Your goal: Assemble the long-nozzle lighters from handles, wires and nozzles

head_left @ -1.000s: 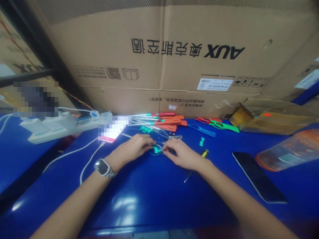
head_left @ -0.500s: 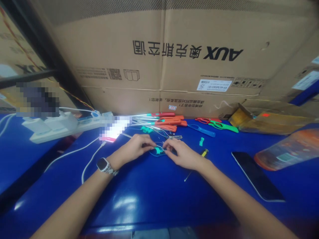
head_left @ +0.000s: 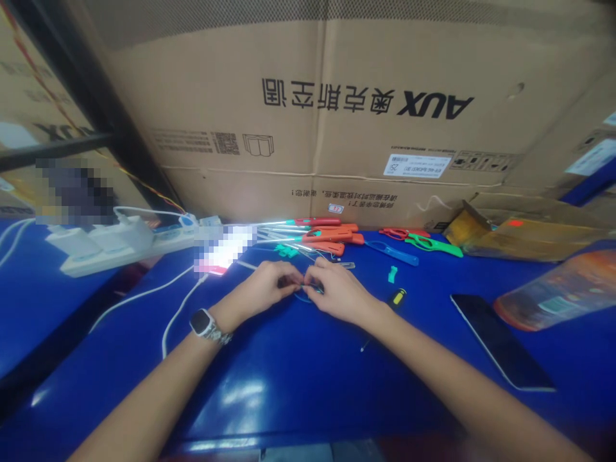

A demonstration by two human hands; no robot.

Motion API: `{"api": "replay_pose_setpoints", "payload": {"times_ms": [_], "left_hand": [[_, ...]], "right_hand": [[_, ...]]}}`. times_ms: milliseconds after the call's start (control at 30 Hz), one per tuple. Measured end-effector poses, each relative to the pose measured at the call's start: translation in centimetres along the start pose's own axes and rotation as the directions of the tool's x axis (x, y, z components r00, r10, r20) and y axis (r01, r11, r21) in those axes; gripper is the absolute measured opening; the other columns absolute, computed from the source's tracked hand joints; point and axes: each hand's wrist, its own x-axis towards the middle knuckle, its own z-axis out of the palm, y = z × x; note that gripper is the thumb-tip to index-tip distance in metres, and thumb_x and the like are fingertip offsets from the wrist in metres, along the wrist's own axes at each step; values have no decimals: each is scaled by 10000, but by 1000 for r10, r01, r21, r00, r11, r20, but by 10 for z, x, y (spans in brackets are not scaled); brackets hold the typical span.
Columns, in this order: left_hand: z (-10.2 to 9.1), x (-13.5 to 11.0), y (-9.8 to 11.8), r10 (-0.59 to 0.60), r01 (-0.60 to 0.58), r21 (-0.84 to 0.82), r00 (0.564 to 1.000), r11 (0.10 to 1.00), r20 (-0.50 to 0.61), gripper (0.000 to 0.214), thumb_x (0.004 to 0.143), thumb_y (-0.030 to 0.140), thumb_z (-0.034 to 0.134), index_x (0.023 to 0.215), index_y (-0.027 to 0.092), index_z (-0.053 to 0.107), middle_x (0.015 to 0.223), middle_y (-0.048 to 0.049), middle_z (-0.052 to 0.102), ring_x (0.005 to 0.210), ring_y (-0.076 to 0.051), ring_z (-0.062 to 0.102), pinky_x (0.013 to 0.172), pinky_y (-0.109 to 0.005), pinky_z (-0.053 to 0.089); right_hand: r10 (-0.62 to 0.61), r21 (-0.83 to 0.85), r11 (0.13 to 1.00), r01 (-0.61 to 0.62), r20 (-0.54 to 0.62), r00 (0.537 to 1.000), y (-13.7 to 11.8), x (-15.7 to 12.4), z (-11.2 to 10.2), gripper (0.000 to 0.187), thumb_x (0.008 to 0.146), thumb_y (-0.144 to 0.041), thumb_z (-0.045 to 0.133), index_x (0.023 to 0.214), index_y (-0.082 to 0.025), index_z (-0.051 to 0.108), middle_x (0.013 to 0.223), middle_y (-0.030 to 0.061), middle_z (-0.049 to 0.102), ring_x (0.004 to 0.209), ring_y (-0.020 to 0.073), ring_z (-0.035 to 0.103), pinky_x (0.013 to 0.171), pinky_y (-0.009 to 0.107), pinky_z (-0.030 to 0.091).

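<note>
My left hand [head_left: 267,287] and my right hand [head_left: 334,290] meet fingertip to fingertip over a small blue part [head_left: 303,296] lying on the blue table [head_left: 289,378]. Both hands pinch at it, and their fingers cover most of it, so its shape is unclear. A watch [head_left: 206,326] is on my left wrist. Just behind the hands lies a bundle of long lighters with orange and teal handles [head_left: 317,234].
A yellow-handled screwdriver [head_left: 387,310] lies right of my right hand, and a dark phone [head_left: 500,341] farther right. A blue handle [head_left: 391,252], green and red handles [head_left: 426,242], a white power strip [head_left: 115,246] with cables and a big cardboard box [head_left: 337,115] stand behind.
My hands have drawn closer together, and their fingers now cover the teal piece that showed between them earlier. The view shifted slightly.
</note>
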Motion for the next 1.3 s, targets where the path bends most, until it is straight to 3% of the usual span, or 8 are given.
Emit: {"api": "replay_pose_setpoints", "payload": {"times_ms": [100, 267, 467, 600, 700, 933, 1067, 1300], "left_hand": [[-4, -6, 4, 28, -27, 75, 1000, 997, -7, 73, 859, 213, 640, 917, 169, 636, 899, -24, 612, 729, -138, 601, 676, -269, 502], [-8, -11, 10, 58, -88, 209, 988, 974, 141, 59, 880, 202, 633, 849, 190, 682, 970, -29, 564, 817, -150, 591, 756, -281, 474], [-4, -10, 10, 96, -131, 296, 987, 946, 130, 160, 949, 169, 537, 1051, 201, 656, 973, -28, 578, 788, -141, 591, 697, -256, 439], [-3, -9, 10, 141, -189, 356, 978, 915, 156, 219, 986, 205, 485, 924, 186, 695, 980, -39, 580, 757, -129, 597, 691, -255, 438], [-2, -9, 13, 151, -202, 391, 976, 898, 159, 200, 977, 201, 501, 936, 196, 697, 1010, -37, 586, 750, -125, 601, 678, -249, 443], [5, -8, 21, 180, -236, 442, 970, 865, 164, 161, 978, 224, 510, 998, 199, 667, 1070, -45, 583, 787, -139, 607, 716, -271, 475], [8, -7, 24, 229, -293, 448, 954, 845, 193, 237, 1004, 256, 466, 958, 204, 693, 986, -40, 600, 803, -144, 606, 742, -271, 472], [5, -5, 21, 172, -246, 399, 962, 883, 210, 263, 1005, 249, 468, 908, 192, 706, 948, -29, 610, 775, -137, 606, 694, -251, 443]], "right_hand": [[26, 97, 995, -34, 82, 996, 3, 7, 2, 80, 840, -111, 601, 804, -171, 640, 744, 1, 611, 639, 110, 539, 613, 238, 368], [47, 167, 984, -64, 103, 994, 10, 9, 0, 89, 790, -86, 607, 791, -165, 649, 699, -12, 629, 605, 100, 545, 568, 221, 364], [131, 172, 973, -157, 151, 980, 8, 11, -7, 73, 695, -116, 655, 746, -166, 644, 635, -39, 607, 566, 99, 545, 529, 212, 367], [148, 198, 963, -184, 184, 972, 10, 12, -9, 78, 679, -116, 667, 732, -165, 636, 626, -41, 601, 562, 97, 544, 531, 211, 369], [144, 190, 965, -178, 182, 973, 11, 11, -10, 84, 676, -106, 668, 725, -165, 635, 614, -42, 597, 547, 96, 534, 528, 212, 361], [83, 185, 975, -123, 211, 974, 12, 9, -14, 98, 709, -76, 632, 680, -167, 607, 569, -56, 564, 534, 88, 504, 532, 201, 342], [96, 191, 971, -143, 232, 968, 12, 10, -16, 112, 683, -66, 650, 689, -166, 600, 588, -56, 572, 551, 90, 513, 537, 203, 339], [114, 74, 988, -136, 251, 961, 12, 16, -18, 92, 682, -132, 687, 717, -173, 612, 634, -38, 607, 566, 100, 520, 525, 219, 300]]}}
